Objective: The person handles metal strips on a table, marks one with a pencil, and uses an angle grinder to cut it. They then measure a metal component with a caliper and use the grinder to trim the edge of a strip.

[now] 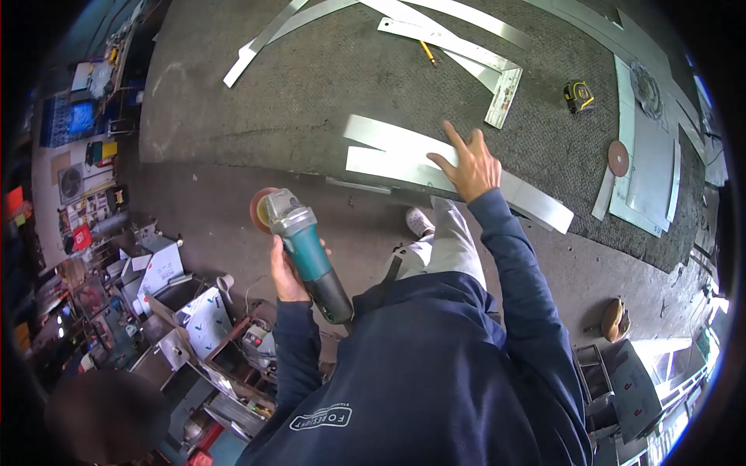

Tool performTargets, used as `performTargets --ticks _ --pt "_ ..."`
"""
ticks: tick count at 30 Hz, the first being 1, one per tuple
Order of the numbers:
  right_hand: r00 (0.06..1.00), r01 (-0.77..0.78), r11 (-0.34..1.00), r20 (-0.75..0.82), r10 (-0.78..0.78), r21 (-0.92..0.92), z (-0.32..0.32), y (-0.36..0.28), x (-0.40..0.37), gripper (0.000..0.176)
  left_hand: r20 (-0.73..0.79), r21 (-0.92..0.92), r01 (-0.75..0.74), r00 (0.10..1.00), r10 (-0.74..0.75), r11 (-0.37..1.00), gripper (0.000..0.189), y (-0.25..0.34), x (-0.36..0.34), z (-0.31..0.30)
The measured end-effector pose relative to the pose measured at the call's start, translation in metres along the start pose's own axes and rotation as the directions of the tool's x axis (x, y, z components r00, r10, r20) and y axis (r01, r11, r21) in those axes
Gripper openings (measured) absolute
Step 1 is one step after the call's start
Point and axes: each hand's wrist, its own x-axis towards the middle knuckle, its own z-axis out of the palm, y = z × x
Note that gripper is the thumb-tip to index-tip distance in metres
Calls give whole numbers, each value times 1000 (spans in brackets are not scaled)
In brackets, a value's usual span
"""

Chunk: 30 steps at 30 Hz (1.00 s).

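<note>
My left hand (287, 272) is wrapped round the teal body of an angle grinder (311, 256), held off the near side of the table. The grinder's reddish disc (261, 210) points up and to the left. With fingers spread, my right hand (472, 167) is over two flat metal strips at the table's near edge. The longer strip (536, 203) runs under the hand, and the shorter strip (388, 161) lies on the near side of it. Beyond the hand rests a metal try square (505, 97).
A pencil (427, 53), a tape measure (577, 97) and more metal strips (264, 43) lie on the dark mat. A loose disc (618, 158) sits by sheet metal (651, 179) at the right. Cluttered scrap and tools (167, 272) stand on the floor at left.
</note>
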Motion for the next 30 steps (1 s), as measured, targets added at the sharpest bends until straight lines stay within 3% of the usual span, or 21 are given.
performTargets --ticks 2,4,5,6,9,12,30 --pt "998 -54 998 33 55 -15 4 9 -13 65 -17 -68 19 1000 -21 997 65 -1 -2 1" --pt "998 9 995 59 -3 -96 -1 9 -21 63 -6 -66 24 1000 -24 998 64 -1 -3 -3" --pt "993 92 979 -58 -104 -182 1 7 -24 64 -12 -72 30 999 -31 997 64 -2 -2 -4" --pt "994 85 980 -59 -97 -182 3 6 -24 64 -13 -79 36 999 -37 996 64 -3 -1 -2" --pt "969 209 977 -123 -213 -42 18 8 -22 62 -40 37 17 999 -15 999 71 -4 -2 5" --pt "969 223 967 -138 -206 121 31 15 -24 44 -52 24 67 997 -65 997 72 -4 1 4" --pt "933 361 925 -56 -357 119 28 28 -15 50 70 81 118 990 -124 990 72 10 17 39"
